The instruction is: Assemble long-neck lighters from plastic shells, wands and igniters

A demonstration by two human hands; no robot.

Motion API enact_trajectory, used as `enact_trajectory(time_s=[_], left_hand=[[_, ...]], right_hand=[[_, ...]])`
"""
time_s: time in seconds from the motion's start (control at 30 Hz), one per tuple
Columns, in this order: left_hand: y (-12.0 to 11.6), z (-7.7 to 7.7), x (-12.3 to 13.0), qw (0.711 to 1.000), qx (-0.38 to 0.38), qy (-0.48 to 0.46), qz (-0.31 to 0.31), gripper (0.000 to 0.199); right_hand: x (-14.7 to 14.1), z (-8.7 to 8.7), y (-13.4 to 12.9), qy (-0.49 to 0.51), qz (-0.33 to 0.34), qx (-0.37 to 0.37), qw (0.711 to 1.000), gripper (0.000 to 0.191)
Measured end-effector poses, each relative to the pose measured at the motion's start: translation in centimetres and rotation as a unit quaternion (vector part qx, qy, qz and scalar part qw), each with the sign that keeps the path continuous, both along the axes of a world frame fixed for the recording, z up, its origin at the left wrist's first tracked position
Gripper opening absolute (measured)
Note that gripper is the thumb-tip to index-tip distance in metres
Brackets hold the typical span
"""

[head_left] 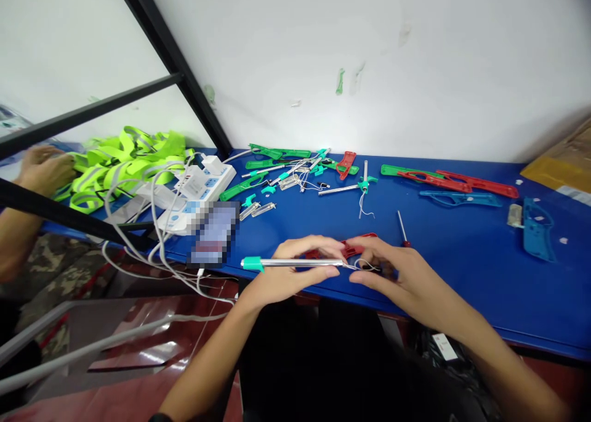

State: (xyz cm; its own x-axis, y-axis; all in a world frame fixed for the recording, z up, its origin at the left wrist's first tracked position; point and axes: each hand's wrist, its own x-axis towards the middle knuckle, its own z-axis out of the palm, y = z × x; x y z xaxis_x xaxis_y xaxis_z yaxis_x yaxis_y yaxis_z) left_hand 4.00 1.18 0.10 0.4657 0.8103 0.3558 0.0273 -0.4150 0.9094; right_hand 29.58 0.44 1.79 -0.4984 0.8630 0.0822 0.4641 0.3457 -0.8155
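My left hand (293, 268) is closed on a thin metal tube (302, 263) with a teal-green end piece, held level above the table's front edge. White wires (364, 264) come out of the tube's right end. My right hand (397, 268) is at that end, its fingers curled round the wires and a small dark part. Behind both hands lies a red plastic shell (360, 244), partly hidden by them. A screwdriver (402, 228) with a red handle rests just beyond my right hand.
Green shells, tubes and wired parts lie at the back of the blue table (300, 215). Red and blue shells (538, 231) are at the right. A power strip (198, 197), cables and a phone (215, 234) sit left, beyond them yellow-green straps (124, 163) and another person's hand.
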Motion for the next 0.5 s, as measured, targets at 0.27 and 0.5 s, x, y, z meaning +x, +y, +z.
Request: enact_trajectory(time_s=[0.27,0.5], left_hand=[[0.5,-0.7,-0.8,0.988,-0.061,-0.064,0.129,0.026],[-0.1,-1.4,-1.4,0.957,-0.238,-0.094,0.137,0.037]], right_hand=[[-2.4,1.3,5.0,-0.022,0.195,0.02,0.98,0.037],[-3.5,0.7,6.7,0.046,0.217,-0.033,0.974,0.036]])
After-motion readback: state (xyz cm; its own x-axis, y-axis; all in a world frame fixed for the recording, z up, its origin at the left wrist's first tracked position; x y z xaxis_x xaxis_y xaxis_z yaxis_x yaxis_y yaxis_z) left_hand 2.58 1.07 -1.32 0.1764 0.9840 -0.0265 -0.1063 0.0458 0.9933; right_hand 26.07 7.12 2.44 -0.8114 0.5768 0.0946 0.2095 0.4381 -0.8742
